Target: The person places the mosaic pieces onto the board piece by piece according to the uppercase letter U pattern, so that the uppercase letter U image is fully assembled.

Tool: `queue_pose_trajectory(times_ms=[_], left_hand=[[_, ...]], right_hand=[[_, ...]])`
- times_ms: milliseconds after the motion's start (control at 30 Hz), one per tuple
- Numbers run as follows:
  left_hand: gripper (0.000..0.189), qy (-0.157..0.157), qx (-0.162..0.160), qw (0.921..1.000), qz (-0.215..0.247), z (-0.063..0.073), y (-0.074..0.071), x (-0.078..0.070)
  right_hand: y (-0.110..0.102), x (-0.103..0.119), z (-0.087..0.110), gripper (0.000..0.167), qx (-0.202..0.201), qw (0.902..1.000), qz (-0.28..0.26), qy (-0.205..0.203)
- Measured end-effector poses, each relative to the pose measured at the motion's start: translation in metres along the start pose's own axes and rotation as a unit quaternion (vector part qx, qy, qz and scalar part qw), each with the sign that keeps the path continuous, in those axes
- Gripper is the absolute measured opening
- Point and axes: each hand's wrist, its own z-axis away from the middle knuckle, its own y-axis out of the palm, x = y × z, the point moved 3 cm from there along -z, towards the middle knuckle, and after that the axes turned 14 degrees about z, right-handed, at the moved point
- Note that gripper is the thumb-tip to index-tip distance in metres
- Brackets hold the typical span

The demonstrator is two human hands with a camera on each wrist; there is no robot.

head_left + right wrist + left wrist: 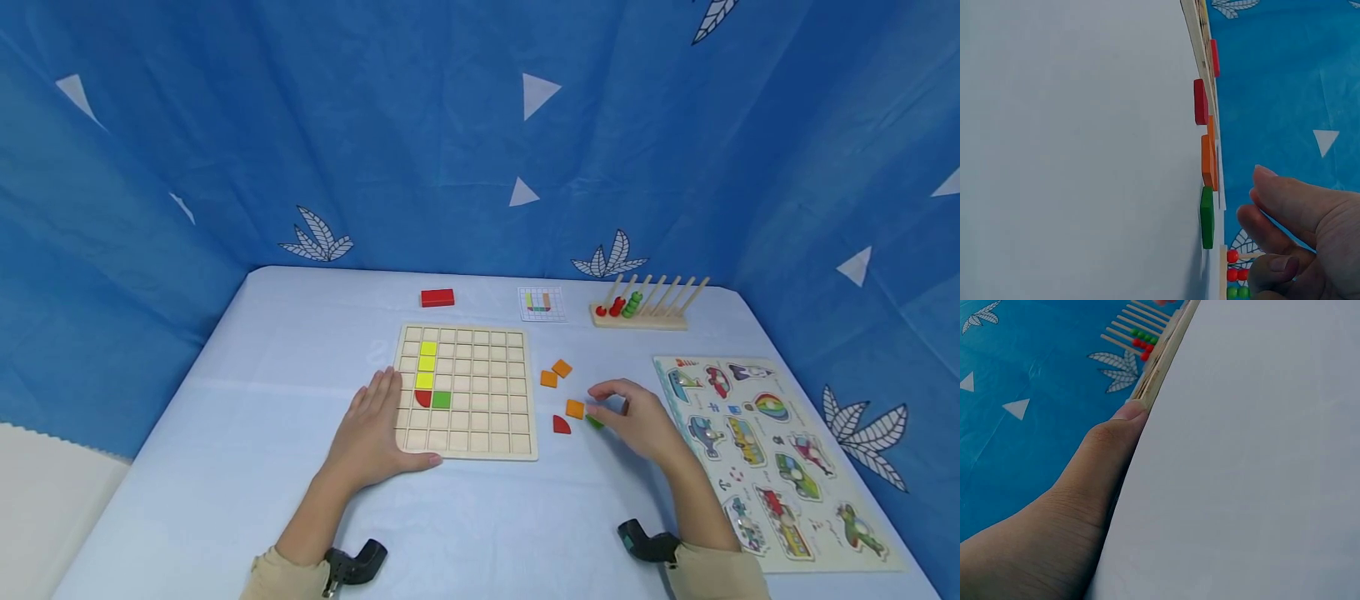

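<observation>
My left hand point(371, 433) lies along the left edge of a wooden grid board point(480, 417), fingers straight, with its thumb point(1107, 444) against the near edge. On the board, three yellow square tiles point(426, 364) stand in a column above a red quarter-circle tile point(423, 398), and a green square tile point(441, 400) sits to its right. My right hand point(637, 421) hovers beside a loose green tile point(1207, 217). Its fingers are bent and hold nothing; the right wrist view shows a gap between hand and tile. Nearby lie three orange square tiles point(575, 408) and a red quarter-circle tile point(561, 425).
Behind the board are a red block point(437, 297) and a pattern card point(542, 305). A peg stand point(639, 321) with red and green beads is at the back right. A picture puzzle board point(772, 467) covers the table's right side, and a blue curtain point(450, 150) encloses the back.
</observation>
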Motion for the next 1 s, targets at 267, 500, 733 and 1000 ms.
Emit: queue_pose_trajectory(times_ms=[267,500,733,1000], left_hand=[[0.140,0.001,-0.001,1.0000,0.003,0.001,-0.001,-0.001],[0.140,0.005,-0.003,1.0000,0.001,0.001,0.000,-0.001],[0.141,0.001,0.000,1.0000,0.000,0.001,0.000,0.000],[0.139,0.004,-0.002,1.0000,0.003,0.001,-0.001,-0.001]], right_hand=[[-0.001,-0.002,0.001,0.027,0.016,0.9999,-0.005,-0.004],[-0.001,-0.008,0.002,0.027,0.032,0.9994,0.000,-0.010],[0.002,-0.012,0.002,0.028,0.057,0.9984,0.005,-0.009],[0.005,-0.014,0.003,0.027,0.058,0.9982,0.011,-0.016]])
